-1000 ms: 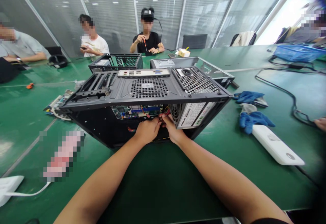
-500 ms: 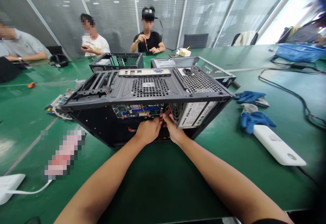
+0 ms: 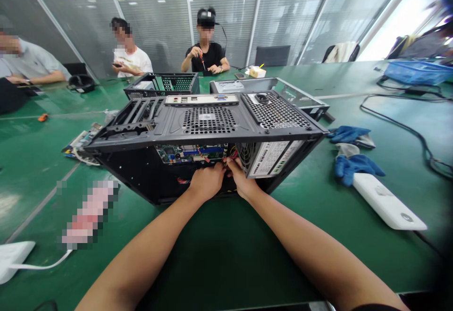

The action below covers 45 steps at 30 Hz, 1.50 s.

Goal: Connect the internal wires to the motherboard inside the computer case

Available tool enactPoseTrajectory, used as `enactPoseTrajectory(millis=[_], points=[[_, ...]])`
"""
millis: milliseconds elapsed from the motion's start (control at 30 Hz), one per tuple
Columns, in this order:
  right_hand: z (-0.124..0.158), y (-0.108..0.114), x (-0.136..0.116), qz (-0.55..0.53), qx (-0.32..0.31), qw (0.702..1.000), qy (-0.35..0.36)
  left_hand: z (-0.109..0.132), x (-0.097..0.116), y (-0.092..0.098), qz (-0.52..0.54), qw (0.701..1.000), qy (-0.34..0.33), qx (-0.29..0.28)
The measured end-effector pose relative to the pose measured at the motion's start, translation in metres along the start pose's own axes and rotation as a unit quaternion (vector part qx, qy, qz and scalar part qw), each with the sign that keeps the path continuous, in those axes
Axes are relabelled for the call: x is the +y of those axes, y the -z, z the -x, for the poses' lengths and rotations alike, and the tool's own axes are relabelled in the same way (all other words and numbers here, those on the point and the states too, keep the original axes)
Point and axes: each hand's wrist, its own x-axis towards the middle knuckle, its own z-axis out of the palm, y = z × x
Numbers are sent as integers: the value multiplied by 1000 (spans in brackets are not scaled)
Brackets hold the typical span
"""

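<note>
A black computer case (image 3: 170,134) stands on the green table with its rear panel facing up and its near side uncovered. Inside it show a motherboard (image 3: 171,154) and, at the right, a power supply (image 3: 274,160) with a fan grille and a white label. My left hand (image 3: 206,181) and my right hand (image 3: 242,179) meet inside the opening, left of the power supply. Both have fingers closed around power supply cables (image 3: 233,150), coloured red, yellow and black. The cable ends are hidden behind my fingers.
Two more open cases (image 3: 177,83) stand behind. At the left are a circuit board (image 3: 83,146) and a white power strip (image 3: 16,260). Blue gloves (image 3: 357,167), another white power strip (image 3: 387,201), black cables (image 3: 399,120) and a blue basket (image 3: 417,72) lie right. People sit across the table.
My hands stay closed at the same place inside the case, with only a slight shift of the fingers. The view has moved a little.
</note>
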Motion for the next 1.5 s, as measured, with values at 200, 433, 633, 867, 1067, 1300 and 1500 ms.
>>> enactPoseTrajectory(millis=[200,433,633,867,1067,1300,1500], points=[[1,0,-1,-22,-22,1000,1,-4,-10,-6,161,986,-31,6],[2,1,-5,-30,-35,999,-18,-7,-15,-8,225,973,-49,29],[2,1,-4,-9,-12,1000,-5,-1,-9,-5,77,996,-14,31],[4,0,-9,-25,-20,999,-24,-1,-12,-5,73,997,-22,19],[5,0,-13,-27,-38,999,-25,-8,-24,-4,212,973,-96,-3],[5,0,-11,-34,-45,998,-32,-9,-29,3,178,975,-129,-19],[3,2,-9,-25,-38,998,-41,-6,-26,5,33,994,-107,-9]])
